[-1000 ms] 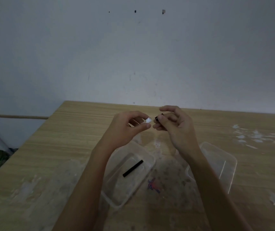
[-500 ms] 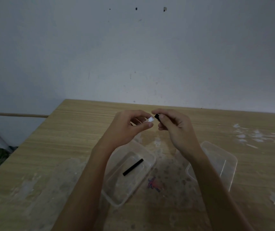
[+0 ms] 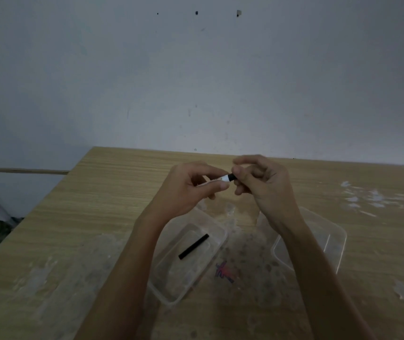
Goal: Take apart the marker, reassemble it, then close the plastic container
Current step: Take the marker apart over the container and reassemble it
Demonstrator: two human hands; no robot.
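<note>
Head view: above the open plastic container, left hand pinches white marker body, right hand pinches its black end piece.

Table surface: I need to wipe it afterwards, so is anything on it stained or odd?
Yes. A red and blue ink scribble marks the wooden table between the clear container and its lid; white smears lie far right.

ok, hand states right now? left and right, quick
Left hand: closed, pinching the white marker body.
Right hand: closed, fingers on the small black piece meeting the white body's end.
</note>
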